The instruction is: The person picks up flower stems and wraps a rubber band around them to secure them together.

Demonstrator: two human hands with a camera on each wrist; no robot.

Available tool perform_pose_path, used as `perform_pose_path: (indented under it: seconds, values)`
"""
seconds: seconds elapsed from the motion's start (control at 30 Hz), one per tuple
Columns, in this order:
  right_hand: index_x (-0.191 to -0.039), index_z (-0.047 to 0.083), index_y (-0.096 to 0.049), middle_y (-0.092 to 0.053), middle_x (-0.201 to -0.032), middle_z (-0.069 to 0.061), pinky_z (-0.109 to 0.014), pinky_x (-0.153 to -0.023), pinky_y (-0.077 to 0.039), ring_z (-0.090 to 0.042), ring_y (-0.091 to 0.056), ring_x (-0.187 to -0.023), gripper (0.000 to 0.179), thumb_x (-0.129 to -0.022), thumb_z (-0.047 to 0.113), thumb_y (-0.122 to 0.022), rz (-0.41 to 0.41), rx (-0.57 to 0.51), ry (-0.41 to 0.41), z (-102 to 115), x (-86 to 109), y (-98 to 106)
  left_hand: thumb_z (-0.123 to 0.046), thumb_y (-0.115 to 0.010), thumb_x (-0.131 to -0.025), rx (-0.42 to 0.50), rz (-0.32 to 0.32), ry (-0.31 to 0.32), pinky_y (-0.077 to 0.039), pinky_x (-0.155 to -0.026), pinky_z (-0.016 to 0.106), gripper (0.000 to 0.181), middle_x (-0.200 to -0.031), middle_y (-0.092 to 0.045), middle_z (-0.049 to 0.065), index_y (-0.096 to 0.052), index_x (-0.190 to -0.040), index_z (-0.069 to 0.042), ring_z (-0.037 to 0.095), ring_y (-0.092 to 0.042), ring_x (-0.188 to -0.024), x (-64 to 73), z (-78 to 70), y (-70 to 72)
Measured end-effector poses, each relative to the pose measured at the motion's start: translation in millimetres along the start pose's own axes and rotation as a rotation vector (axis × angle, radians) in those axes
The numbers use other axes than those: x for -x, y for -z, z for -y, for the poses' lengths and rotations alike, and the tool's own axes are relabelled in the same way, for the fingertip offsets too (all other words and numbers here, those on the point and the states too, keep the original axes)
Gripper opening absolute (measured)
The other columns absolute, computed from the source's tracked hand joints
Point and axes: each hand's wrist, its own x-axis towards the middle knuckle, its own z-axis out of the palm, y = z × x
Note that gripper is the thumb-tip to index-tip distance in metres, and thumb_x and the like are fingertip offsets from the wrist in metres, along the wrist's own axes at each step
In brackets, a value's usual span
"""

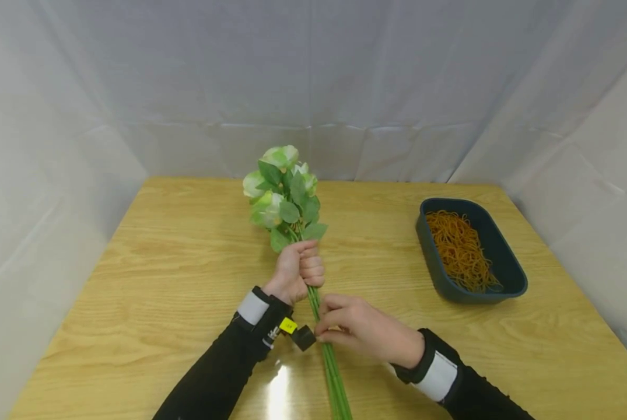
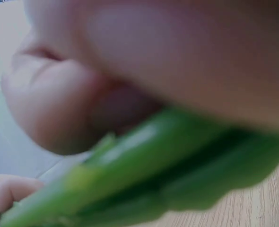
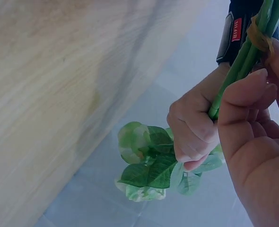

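A bunch of artificial white-green roses with green leaves lies at a slant over the table, blooms toward the back. My left hand grips its green stems just below the leaves, fingers curled round them. Lower down, my right hand is at the stems with bent fingers. In the right wrist view a tan rubber band is wrapped round the stems, and the right fingertips pinch at its loose loop. Up close, the left wrist view has the left fingers over the stems.
A dark blue plastic bin stands at the right of the wooden table, with a heap of orange-tan rubber bands inside. Pale sheeting hangs behind the table and along both sides.
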Motion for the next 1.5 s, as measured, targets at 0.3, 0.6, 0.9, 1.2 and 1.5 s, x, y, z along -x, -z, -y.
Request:
perform_pose_path:
  seconds: [0.3,0.6,0.9,1.2,1.5]
  values:
    - [-0.106,0.008,-0.072,-0.064,-0.090,-0.002,-0.018,-0.058,-0.045,-0.010,-0.050,-0.066,0.019,-0.089,0.015,-0.076,-0.067,-0.188,-0.170,-3,6.6,3,-0.022,-0.029,-0.110,-0.007,0.023,-0.033,-0.009,-0.053,0.020,0.057,-0.044,-0.024,-0.011,-0.027,-0.052,-0.021,0.001,-0.026,-0.035,-0.4,2.7,1.3]
    - [-0.114,0.003,-0.070,-0.072,-0.097,-0.006,-0.023,-0.070,-0.052,-0.006,-0.061,-0.084,0.025,-0.100,0.023,-0.063,-0.211,-0.203,-0.513,-9,1.2,21,-0.025,-0.025,-0.111,-0.011,0.096,-0.019,-0.022,-0.048,0.016,0.057,-0.045,-0.026,-0.011,-0.028,-0.054,-0.020,0.002,-0.027,-0.039,-0.7,5.3,0.3]
    - [-0.121,-0.006,-0.065,-0.075,-0.098,-0.019,-0.033,-0.070,-0.061,-0.019,-0.072,-0.081,0.037,-0.104,0.025,-0.056,-0.097,-0.477,-0.623,-19,-6.4,20,-0.027,-0.025,-0.112,-0.064,0.129,-0.040,-0.027,-0.055,0.019,0.052,-0.050,-0.029,-0.010,-0.029,-0.061,-0.019,0.004,-0.030,-0.044,2.2,8.2,-4.4]
    - [-0.131,-0.008,-0.059,-0.072,-0.101,-0.029,-0.041,-0.069,-0.063,-0.016,-0.071,-0.078,0.042,-0.102,0.023,-0.059,-0.046,-0.652,-0.682,-22,-10.7,19,-0.031,-0.025,-0.112,-0.154,0.087,-0.058,-0.035,-0.069,0.024,0.045,-0.062,-0.033,-0.006,-0.032,-0.069,-0.018,0.008,-0.036,-0.057,3.3,7.7,-6.4]
    - [-0.129,-0.008,-0.059,-0.073,-0.098,-0.030,-0.051,-0.063,-0.060,-0.011,-0.069,-0.064,0.040,-0.102,0.022,-0.059,-0.044,-0.630,-0.654,-22,-13.3,17,-0.031,-0.028,-0.112,-0.363,0.035,-0.123,-0.038,-0.073,0.023,0.045,-0.073,-0.040,-0.005,-0.036,-0.071,-0.015,0.010,-0.042,-0.071,2.5,8.8,-6.4]
